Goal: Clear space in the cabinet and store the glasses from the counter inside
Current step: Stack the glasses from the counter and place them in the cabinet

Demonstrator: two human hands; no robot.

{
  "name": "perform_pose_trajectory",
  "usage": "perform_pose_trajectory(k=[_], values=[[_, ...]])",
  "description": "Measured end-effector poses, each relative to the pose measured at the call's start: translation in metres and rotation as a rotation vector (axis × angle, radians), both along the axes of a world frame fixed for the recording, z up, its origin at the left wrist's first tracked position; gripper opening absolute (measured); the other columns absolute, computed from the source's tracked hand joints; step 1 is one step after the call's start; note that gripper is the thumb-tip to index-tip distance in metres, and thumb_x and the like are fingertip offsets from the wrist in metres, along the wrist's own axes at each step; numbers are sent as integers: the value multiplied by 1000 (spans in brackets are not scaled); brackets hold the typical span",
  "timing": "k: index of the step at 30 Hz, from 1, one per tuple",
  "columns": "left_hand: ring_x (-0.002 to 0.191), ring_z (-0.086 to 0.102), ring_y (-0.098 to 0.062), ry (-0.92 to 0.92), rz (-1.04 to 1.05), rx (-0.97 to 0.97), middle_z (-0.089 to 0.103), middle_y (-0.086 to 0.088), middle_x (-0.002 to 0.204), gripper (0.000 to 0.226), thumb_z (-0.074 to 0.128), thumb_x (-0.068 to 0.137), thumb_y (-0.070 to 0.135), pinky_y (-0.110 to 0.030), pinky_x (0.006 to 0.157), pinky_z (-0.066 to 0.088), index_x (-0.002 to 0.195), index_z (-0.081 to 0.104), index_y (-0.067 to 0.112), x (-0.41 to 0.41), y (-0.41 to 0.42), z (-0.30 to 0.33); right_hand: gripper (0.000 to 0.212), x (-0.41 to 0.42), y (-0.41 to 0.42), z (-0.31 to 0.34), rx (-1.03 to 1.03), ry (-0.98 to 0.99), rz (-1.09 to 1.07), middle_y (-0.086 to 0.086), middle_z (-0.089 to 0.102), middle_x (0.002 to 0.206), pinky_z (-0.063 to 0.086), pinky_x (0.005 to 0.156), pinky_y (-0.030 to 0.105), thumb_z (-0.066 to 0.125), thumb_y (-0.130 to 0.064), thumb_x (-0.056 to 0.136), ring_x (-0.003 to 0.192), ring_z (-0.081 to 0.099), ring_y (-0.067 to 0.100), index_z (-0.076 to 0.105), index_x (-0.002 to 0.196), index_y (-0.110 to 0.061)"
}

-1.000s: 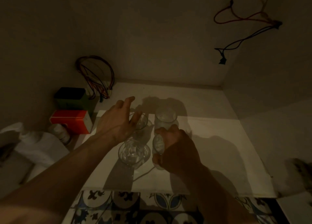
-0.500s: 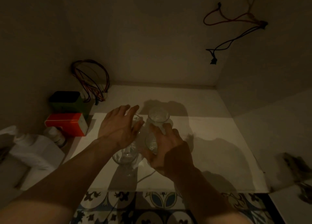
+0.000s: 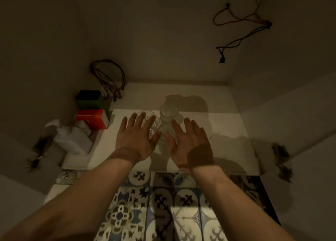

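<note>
Several clear glasses stand grouped on the white cabinet floor (image 3: 227,131). A tall glass (image 3: 168,113) is at the back, and another clear glass (image 3: 164,141) shows in the gap between my hands. A third glass (image 3: 156,120) peeks out behind my left fingers. My left hand (image 3: 136,137) hovers over the group's left side with fingers spread, holding nothing. My right hand (image 3: 189,142) hovers on the right side, fingers apart and empty. Both hands hide part of the glasses.
A red box (image 3: 91,118) and a dark green box (image 3: 91,100) sit at the cabinet's left wall, with a coil of wires (image 3: 109,81) behind and a white bag (image 3: 71,139) in front. Loose wires (image 3: 241,26) hang at the upper right. Patterned tiles (image 3: 163,204) lie below.
My right hand has let go of the glass it held and drawn back. My left hand has also lifted off its glass. Both hands now hover with fingers spread.
</note>
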State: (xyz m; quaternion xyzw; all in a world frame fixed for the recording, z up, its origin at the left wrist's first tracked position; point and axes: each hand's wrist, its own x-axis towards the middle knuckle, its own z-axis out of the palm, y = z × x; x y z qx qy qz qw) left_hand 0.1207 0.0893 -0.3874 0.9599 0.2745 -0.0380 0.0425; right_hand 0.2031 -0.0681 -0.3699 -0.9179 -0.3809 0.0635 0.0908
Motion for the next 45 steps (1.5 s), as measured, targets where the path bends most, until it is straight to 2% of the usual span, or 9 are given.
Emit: perform_pose_trajectory(k=[3,6,8,10,11,16,24,34,45], values=[[153,-6,-23,56,13,-24,0,2,168,72,8,94,70,-46,122,-5,158,3,38,-21,-26,39,63,-19,-17,48,-52,58,2,14,12,166,13,119,52,14,-58,101,150,10,33,14,158,-31],[153,-7,-22,113,20,-77,-3,3,168,71,11,95,70,-46,122,-4,158,0,39,-38,-46,93,63,-38,-36,108,-146,70,-3,13,17,164,19,118,51,15,-60,101,149,16,32,17,158,-32],[153,-5,-22,134,23,-109,-3,3,168,70,15,96,68,-46,123,-2,158,-1,40,-51,-60,137,64,-52,-49,156,-206,114,-11,15,35,156,29,114,49,13,-61,101,142,33,32,30,154,-30],[154,-2,-23,147,-1,-143,-1,1,168,70,19,97,66,-47,123,2,158,-1,39,-62,-68,194,69,-63,-60,215,-233,140,-19,13,59,132,41,102,47,11,-64,99,123,54,31,45,146,-26],[153,1,-25,142,-9,-157,2,0,168,70,19,97,66,-47,123,5,158,1,38,-67,-73,217,70,-70,-65,236,-228,132,-25,12,61,129,41,100,47,10,-65,99,119,55,31,44,146,-26],[150,14,-27,118,-22,-217,19,-4,165,66,25,97,63,-46,122,10,156,15,36,-98,-103,349,67,-95,-84,371,-223,151,-66,14,32,155,34,111,49,14,-63,100,141,29,35,30,153,-25],[147,21,-27,72,-5,-375,23,2,163,68,37,93,58,-45,118,22,155,16,40,-133,-122,519,61,-125,-101,555,-195,237,-94,10,25,161,42,103,48,18,-64,99,143,28,33,34,149,-31],[150,19,-26,-7,-28,-334,17,2,166,70,49,95,54,-46,120,19,156,17,39,-155,-173,619,62,-157,-140,648,-119,180,-96,11,30,159,36,110,51,22,-62,100,144,29,34,39,148,-27],[150,20,-21,3,-7,-280,22,4,164,68,43,95,61,-47,122,17,154,19,41,-220,-257,627,64,-200,-223,654,-130,183,-39,14,23,162,32,114,53,22,-62,100,147,22,35,34,152,-27]])
